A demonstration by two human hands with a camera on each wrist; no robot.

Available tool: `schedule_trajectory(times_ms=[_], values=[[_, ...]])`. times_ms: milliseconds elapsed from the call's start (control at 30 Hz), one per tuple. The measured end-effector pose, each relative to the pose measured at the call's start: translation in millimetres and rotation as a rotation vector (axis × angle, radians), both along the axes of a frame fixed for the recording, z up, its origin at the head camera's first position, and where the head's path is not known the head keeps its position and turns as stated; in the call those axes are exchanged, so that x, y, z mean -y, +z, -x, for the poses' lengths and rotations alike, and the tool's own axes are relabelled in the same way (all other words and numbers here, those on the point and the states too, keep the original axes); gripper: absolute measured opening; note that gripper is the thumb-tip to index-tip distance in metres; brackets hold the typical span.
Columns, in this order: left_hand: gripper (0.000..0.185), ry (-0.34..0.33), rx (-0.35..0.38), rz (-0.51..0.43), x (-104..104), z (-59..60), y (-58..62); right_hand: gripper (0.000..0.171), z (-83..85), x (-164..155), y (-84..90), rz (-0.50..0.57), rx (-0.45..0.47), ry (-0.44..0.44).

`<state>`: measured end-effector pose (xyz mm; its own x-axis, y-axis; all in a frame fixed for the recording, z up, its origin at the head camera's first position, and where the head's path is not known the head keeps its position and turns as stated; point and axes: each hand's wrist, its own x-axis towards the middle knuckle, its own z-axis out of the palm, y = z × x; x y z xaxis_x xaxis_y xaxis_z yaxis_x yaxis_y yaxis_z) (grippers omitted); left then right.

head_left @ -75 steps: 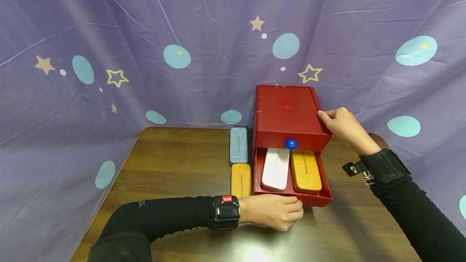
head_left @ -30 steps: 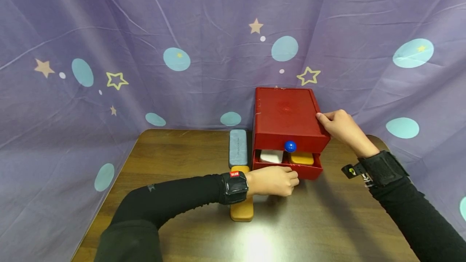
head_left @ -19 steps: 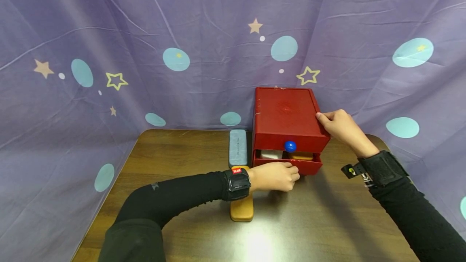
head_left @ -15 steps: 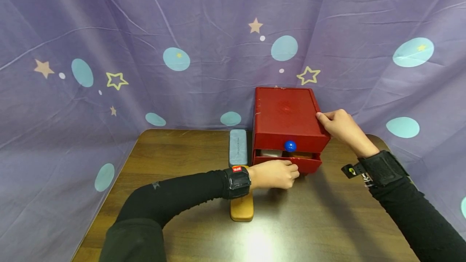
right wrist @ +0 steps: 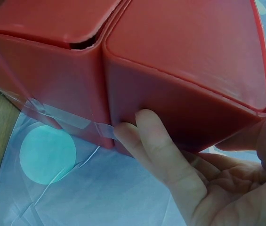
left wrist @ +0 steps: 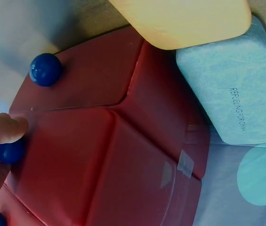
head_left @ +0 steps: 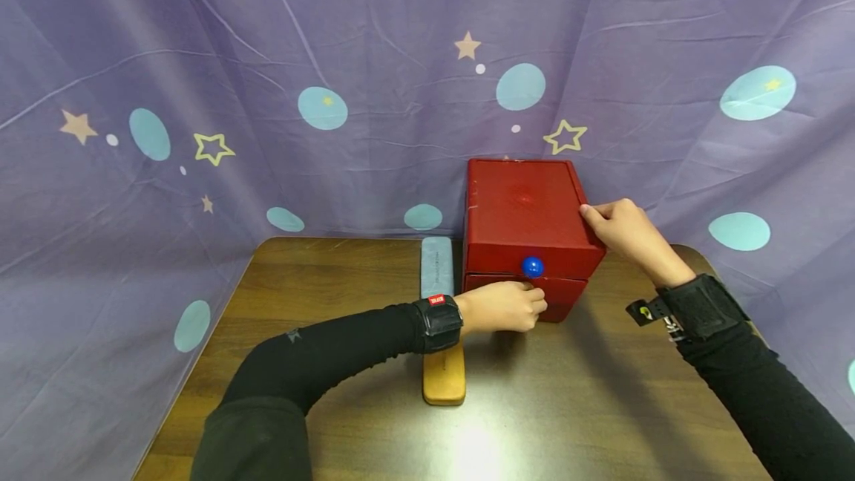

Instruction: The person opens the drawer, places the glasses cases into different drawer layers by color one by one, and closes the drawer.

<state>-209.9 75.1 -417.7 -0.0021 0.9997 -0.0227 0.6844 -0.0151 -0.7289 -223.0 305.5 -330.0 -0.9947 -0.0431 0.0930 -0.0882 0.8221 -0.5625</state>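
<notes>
Red box [head_left: 524, 217] with two drawers stands at the back of the wooden surface [head_left: 601, 407], against the purple curtain [head_left: 200, 58]. Both drawers sit flush with the box front. The left hand [head_left: 502, 306] is at the lower drawer [head_left: 561, 295], and its grip pinches that drawer's blue knob [left wrist: 8, 151] between curled fingers; the head view hides this knob behind the hand, while the left wrist view shows a fingertip resting on it. The upper knob [head_left: 532, 267] is free, just above the hand. The right hand [head_left: 624, 232] holds the box's upper right edge, thumb on the top panel and straight fingers [right wrist: 161, 150] pressed flat against the side wall. A grey-blue case [head_left: 437, 266] lies just beside the box's left wall. A yellow case [head_left: 444, 381] lies in line with it, nearer the person, partly under the left wrist.
</notes>
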Motion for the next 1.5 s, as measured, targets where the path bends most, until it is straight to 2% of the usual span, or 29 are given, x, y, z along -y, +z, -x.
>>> schedule_trajectory(times_ms=[267, 600, 900, 1100, 1233, 1400, 1500], values=[[0.036, -0.01, 0.02, 0.003, 0.4, 7.0, 0.9, 0.045, 2.5, -0.6, 1.3, -0.001, -0.013, -0.006], [0.034, -0.033, 0.006, 0.009, 2.4, 12.3, -0.7, 0.05, 2.0, -1.7, 2.5, -0.005, -0.003, -0.003], [0.032, -0.036, 0.049, 0.003, 2.2, 16.0, -3.5, 0.049, 0.2, -0.6, 2.2, 0.002, -0.001, -0.008], [0.036, -0.019, 0.0, -0.025, 0.5, 10.2, -9.8, 0.049, 0.9, -1.5, -0.7, -0.003, -0.004, -0.009], [0.037, 0.018, -0.027, -0.046, -1.3, 3.3, -14.3, 0.049, 0.4, -0.9, -0.9, -0.001, -0.005, -0.011], [0.034, 0.088, -0.017, -0.054, -3.2, -7.2, -13.6, 0.047, -0.7, 0.8, -1.1, 0.005, -0.007, -0.016], [0.034, 0.131, 0.018, -0.069, -3.9, -12.4, -13.3, 0.046, -1.1, 1.2, -1.4, 0.01, -0.007, -0.022]])
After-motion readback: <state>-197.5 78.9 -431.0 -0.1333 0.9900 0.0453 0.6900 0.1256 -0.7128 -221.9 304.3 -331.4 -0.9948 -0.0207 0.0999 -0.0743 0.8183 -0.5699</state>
